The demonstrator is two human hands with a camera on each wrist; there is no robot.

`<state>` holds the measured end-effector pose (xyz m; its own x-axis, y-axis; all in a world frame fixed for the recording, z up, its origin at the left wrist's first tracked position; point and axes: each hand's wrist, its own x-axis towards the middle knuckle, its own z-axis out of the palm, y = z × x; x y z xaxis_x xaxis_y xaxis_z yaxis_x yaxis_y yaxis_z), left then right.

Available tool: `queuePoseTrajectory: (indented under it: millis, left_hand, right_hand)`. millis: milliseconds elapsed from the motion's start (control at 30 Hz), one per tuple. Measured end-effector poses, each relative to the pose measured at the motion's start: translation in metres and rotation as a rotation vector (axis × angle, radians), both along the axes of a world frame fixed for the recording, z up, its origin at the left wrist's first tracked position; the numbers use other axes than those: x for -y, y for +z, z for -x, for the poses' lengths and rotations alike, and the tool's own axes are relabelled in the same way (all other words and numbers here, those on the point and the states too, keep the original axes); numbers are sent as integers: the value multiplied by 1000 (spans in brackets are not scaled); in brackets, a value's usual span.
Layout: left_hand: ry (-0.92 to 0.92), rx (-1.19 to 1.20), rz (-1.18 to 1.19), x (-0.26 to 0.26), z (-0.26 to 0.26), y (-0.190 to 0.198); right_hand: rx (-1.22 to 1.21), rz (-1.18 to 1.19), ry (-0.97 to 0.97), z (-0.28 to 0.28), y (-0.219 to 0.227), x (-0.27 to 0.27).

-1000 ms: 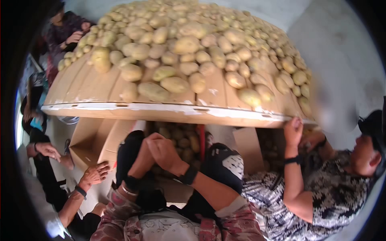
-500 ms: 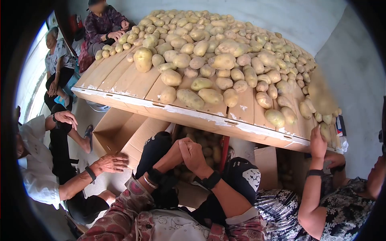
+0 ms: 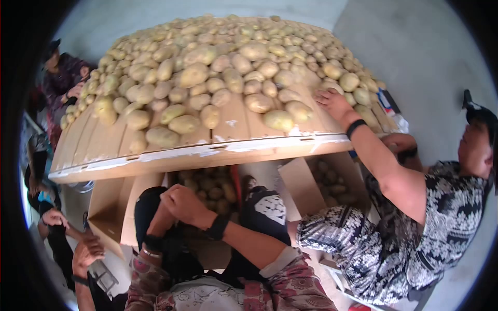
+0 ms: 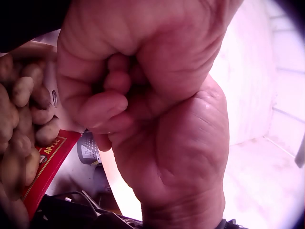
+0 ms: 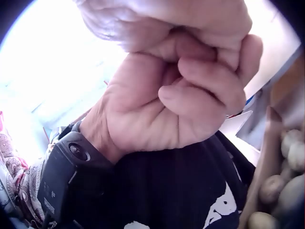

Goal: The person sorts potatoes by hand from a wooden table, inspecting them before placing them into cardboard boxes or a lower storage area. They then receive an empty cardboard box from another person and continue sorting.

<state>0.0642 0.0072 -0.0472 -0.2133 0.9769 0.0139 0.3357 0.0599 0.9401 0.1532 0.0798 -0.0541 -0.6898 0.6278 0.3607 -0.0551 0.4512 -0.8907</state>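
Note:
My two hands are clasped over my lap, in front of the table edge. The right hand point(image 3: 190, 204) lies over the left hand point(image 3: 164, 220) in the head view. From the left wrist, the fingers of my left hand point(image 4: 138, 33) show hooked into those of my right hand point(image 4: 176, 148). The right wrist view shows the same clasp, with curled fingers point(image 5: 202, 93) pressed against the other hand. No object shows between them. Many potatoes point(image 3: 194, 75) cover the wooden table top point(image 3: 233, 129) ahead of my hands.
An open cardboard box point(image 3: 111, 202) stands left of my knees, and potatoes point(image 3: 210, 189) fill a box between them. At right, a seated person's hand point(image 3: 334, 103) reaches onto the table beside another potato box point(image 3: 334, 186). More people sit along the left.
The head view has swung to the right. The person at my right has moved a hand from the table edge onto the table top among the potatoes. My hands stay clasped.

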Motion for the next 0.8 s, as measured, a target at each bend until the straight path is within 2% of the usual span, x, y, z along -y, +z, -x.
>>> queuePoseTrajectory:
  millis: [33, 67, 167, 200, 267, 367, 467, 533, 567, 600, 667, 700, 767, 800]
  left_hand:
    - [3, -76, -21, -2, -2, 2]
    - [42, -160, -28, 0, 3, -13]
    - [96, -151, 2, -2, 1, -18]
    - [113, -141, 3, -3, 1, -18]
    - [146, -106, -8, -4, 1, -17]
    - [204, -42, -70, -10, 5, -14]
    - [258, 70, -190, -18, 8, -11]
    - [281, 186, -310, -26, 17, -10]
    - [300, 299, -426, -32, 19, -7]
    - [297, 304, -420, -36, 21, 1]
    - [554, 79, -491, -49, 30, 24]
    - [555, 86, -489, -60, 33, 30]
    - [671, -166, -501, -80, 47, 40]
    - [592, -331, -478, -90, 62, 38]
  right_hand:
    - [51, -29, 18, 0, -1, 0]
    - [40, -46, -23, 0, -4, 2]
    - [37, -114, -43, -6, -2, 0]
    - [24, -131, 14, -8, 2, -2]
    - [11, -148, 67, -5, 3, -3]
    - [-160, -158, 84, 1, 4, -6]
    - [-111, -159, 148, 5, 1, -20]
    - [-170, -101, 17, -8, 27, -36]
    - [-163, -102, 12, -13, 34, -46]
    - [-163, -74, -50, -18, 39, -55]
    - [-158, -51, -109, -24, 51, -71]
    - [-211, -60, -215, -28, 57, -77]
    - [-266, -71, -374, -37, 69, -90]
    - [-271, -68, -413, -40, 73, -97]
